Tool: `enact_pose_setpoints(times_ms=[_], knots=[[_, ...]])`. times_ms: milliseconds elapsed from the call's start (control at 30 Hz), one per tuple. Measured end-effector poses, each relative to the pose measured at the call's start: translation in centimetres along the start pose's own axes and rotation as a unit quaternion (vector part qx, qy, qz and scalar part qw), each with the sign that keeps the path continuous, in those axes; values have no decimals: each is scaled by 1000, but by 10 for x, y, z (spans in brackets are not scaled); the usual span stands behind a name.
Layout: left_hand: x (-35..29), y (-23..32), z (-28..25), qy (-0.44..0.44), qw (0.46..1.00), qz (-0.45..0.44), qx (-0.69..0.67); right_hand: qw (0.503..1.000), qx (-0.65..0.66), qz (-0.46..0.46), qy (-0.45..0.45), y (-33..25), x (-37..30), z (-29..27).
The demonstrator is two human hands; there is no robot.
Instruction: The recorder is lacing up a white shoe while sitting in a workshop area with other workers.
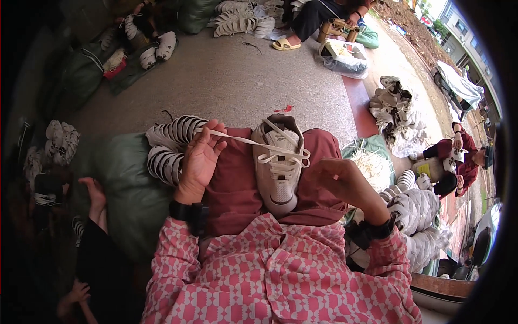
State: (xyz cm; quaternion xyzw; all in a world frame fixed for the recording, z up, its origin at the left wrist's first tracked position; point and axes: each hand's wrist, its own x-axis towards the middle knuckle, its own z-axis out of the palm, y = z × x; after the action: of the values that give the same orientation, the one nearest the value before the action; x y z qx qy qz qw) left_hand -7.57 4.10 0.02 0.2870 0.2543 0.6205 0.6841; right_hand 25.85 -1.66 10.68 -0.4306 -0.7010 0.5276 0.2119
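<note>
A cream sneaker (280, 173) rests between my thighs on maroon trousers, its toe pointing toward me. Its flat white shoelace (237, 138) is threaded across the eyelets and stretches left from the tongue. My left hand (202, 159) pinches that lace near its end, palm turned up. Loose loops of lace lie over the shoe's right side. Just right of them is my right hand (345, 181), wrist bent and fingers curled together; whatever they hold, if anything, is hidden.
Striped-looking shoes (164, 154) are stacked by my left knee, near a green sack (127, 183). Right of me sit a bag of white laces (372, 167) and a pile of pale shoes (415, 216). More shoes (396, 110) and other people surround the floor.
</note>
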Motion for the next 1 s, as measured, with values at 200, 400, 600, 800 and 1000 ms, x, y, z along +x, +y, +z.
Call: enact_pose_setpoints(times_ms=[200, 400, 600, 800, 1000], knots=[[1, 14, 19, 69, 991, 37, 112, 976, -138, -76, 149, 14, 38, 11], [-9, 28, 35, 2, 997, 6, 78, 948, -247, -104, 168, 27, 75, 23], [-14, 33, 36, -47, 998, -23, -37, 944, -271, -130, 133, 32, 94, 27], [-19, 47, 28, -50, 997, 36, -49, 981, -162, -84, 70, 22, 100, 17], [-15, 58, 19, 10, 995, 89, -33, 982, -138, -125, 25, 24, 104, 14]])
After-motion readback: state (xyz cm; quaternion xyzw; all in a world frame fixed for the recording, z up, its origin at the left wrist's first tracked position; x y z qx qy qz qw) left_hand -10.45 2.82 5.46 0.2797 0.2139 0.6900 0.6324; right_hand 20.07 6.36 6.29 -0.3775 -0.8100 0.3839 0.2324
